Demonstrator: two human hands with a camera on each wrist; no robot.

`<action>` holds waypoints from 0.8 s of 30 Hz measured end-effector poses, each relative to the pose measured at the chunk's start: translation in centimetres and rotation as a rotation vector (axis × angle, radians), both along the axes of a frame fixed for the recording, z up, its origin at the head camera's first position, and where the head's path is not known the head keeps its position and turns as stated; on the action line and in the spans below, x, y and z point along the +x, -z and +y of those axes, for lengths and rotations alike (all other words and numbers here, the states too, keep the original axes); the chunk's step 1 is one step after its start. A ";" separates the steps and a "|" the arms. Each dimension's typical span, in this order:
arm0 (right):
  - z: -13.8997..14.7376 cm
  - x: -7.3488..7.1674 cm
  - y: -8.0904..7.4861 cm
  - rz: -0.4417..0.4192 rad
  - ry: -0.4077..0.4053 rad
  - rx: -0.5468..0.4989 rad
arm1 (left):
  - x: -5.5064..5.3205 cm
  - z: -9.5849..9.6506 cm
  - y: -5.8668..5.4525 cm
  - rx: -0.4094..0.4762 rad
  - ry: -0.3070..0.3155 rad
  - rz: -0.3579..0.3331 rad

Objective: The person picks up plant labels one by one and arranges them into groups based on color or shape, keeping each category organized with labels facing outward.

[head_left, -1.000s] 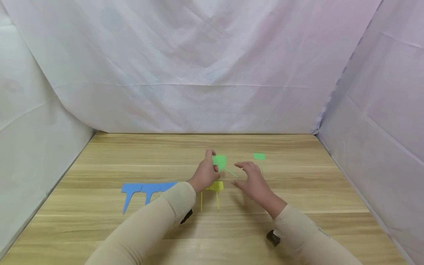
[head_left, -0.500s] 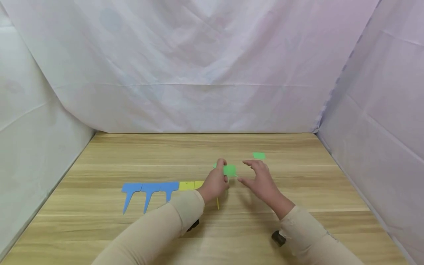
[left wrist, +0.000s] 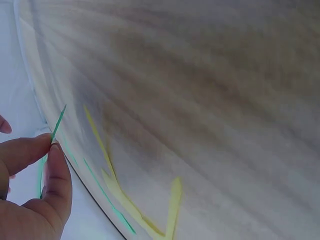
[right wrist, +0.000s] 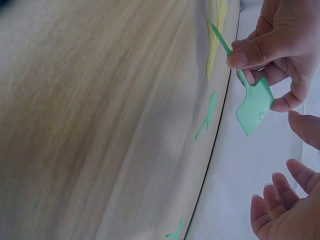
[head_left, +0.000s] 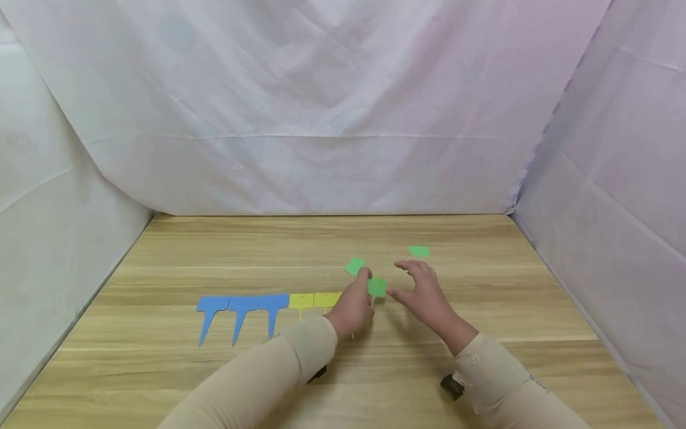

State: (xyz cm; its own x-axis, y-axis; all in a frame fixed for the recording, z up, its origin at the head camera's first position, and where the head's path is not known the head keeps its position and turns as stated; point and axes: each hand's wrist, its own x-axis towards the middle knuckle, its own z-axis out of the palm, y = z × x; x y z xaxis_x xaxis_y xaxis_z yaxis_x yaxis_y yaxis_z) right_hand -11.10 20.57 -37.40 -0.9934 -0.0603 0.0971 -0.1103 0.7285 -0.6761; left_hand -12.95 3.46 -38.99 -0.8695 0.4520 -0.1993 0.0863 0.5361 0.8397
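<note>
In the head view my left hand [head_left: 351, 307] pinches a green plant label [head_left: 377, 288] by its thin stem, just above the table. The right wrist view shows its flat head [right wrist: 256, 106] and the stem between thumb and fingers. Beside it, my right hand [head_left: 424, 295] is spread with nothing in its grasp. Its thumb [right wrist: 302, 125] comes close to the label's edge; whether they touch I cannot tell. A second green plant label [head_left: 355, 266] lies behind my left hand, partly covered. Yellow plant labels [head_left: 301, 301] lie in a row, some hidden by that hand.
Three blue plant labels [head_left: 244, 304] lie side by side left of the yellow ones. Another green label [head_left: 419, 251] rests farther back on the wooden table [head_left: 482, 357], its stem hidden by my right hand. White cloth [head_left: 321, 167] hangs behind and at both sides.
My left hand has moved right and nearer with the green label, whose stem has turned from pointing right to pointing down. The green label behind came into view. My right hand shifted slightly right.
</note>
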 end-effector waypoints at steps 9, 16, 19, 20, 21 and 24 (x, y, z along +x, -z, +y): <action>0.3 0.1 0.2 -0.027 -0.007 -0.011 | 0.6 0.7 0.5 -0.053 0.047 0.027; 0.4 0.1 0.3 -0.042 -0.015 -0.015 | 1.0 1.1 0.6 -0.107 0.064 0.045; 0.4 0.1 0.5 -0.050 -0.016 -0.013 | 1.1 1.2 0.5 -0.126 0.070 0.053; 0.5 0.1 0.5 -0.056 -0.014 -0.019 | 1.1 1.3 0.5 -0.135 0.071 0.056; 0.5 0.1 0.5 -0.058 -0.014 -0.018 | 1.1 1.3 0.4 -0.143 0.071 0.062; 0.6 0.0 0.6 -0.059 -0.013 -0.018 | 1.1 1.4 0.4 -0.153 0.072 0.068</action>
